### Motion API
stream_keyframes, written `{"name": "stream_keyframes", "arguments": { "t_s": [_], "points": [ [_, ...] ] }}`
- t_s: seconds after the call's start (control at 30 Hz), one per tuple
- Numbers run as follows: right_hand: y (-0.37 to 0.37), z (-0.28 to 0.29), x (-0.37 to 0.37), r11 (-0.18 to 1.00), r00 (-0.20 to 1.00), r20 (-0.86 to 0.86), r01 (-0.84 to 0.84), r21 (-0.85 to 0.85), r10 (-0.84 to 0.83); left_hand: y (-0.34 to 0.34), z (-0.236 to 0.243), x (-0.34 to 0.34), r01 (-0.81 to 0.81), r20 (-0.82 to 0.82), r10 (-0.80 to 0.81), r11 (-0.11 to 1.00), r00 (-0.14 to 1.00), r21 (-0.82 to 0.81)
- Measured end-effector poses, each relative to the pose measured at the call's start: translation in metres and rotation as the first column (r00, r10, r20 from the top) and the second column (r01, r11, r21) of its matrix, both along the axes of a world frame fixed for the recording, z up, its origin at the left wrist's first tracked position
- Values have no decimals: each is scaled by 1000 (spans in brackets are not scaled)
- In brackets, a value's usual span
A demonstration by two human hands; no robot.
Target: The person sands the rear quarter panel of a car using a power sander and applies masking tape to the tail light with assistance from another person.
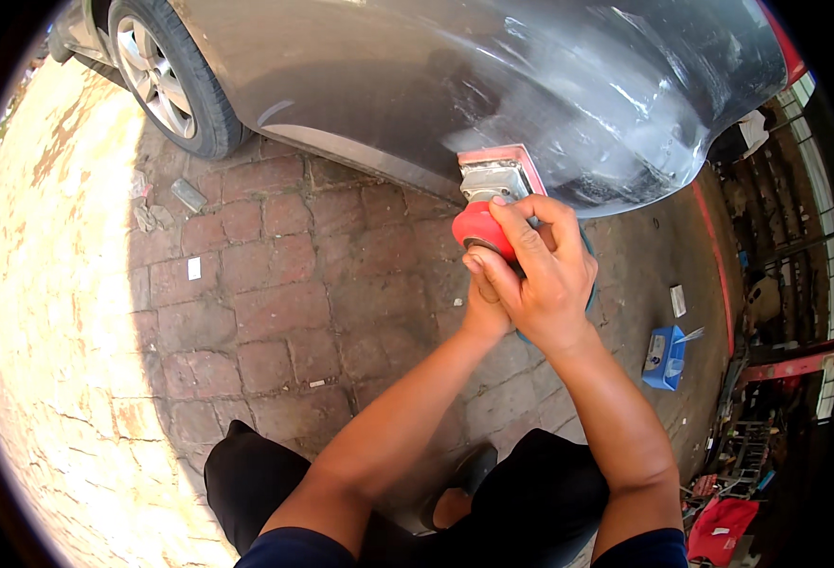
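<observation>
Both of my hands are closed around a power sander [482, 227] with a rounded red body and a grey metal base. Its flat pad, edged in pale red, rests against the lower part of a dark grey car panel [379, 85], at the border of a whitish, scuffed patch [625, 123]. My right hand [554, 275] wraps the body from the right, thumb and fingers bent over it. Lower down, my left hand [486, 308] grips the handle end, with most of its fingers hidden behind the right hand.
A car wheel [156, 80] stands at upper left on brick paving [279, 308]. A blue box [664, 358] and a small pale block [677, 300] lie at right, near a cluttered rack. Something blue and curved [591, 275] shows behind my right hand.
</observation>
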State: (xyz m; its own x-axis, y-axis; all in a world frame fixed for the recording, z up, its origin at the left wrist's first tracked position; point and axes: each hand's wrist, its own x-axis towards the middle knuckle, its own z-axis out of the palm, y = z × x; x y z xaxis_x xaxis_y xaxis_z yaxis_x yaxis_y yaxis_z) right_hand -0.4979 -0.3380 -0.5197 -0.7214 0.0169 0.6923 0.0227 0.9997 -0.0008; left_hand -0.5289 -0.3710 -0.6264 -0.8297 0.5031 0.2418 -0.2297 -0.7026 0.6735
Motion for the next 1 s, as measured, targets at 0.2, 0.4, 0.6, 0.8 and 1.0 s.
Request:
{"name": "stream_keyframes", "arguments": {
  "t_s": [0.2, 0.4, 0.6, 0.8, 1.0],
  "points": [
    [-8, 29, -27, 998, 995, -98, -38, -47, 33, -8, 27, -40, -85, -69, 88, 995, 994, 46],
    [-1, 34, -13, 985, 984, -176, -66, -157, 37, -25, 48, -57, -112, -255, 103, 993, 961, -21],
    [4, 21, 4, 950, 976, -209, -119, -290, 58, -33, 37, -56, -174, -364, 60, 941, 929, -290],
    [-32, 39, -52, 959, 982, -189, -74, -275, 21, -49, 58, -81, -388, -244, 338, 901, 909, -194],
    [-41, 28, -73, 973, 991, -128, -59, -225, 30, -54, 38, -98, -376, -212, 334, 905, 918, -201]
  ]
}}
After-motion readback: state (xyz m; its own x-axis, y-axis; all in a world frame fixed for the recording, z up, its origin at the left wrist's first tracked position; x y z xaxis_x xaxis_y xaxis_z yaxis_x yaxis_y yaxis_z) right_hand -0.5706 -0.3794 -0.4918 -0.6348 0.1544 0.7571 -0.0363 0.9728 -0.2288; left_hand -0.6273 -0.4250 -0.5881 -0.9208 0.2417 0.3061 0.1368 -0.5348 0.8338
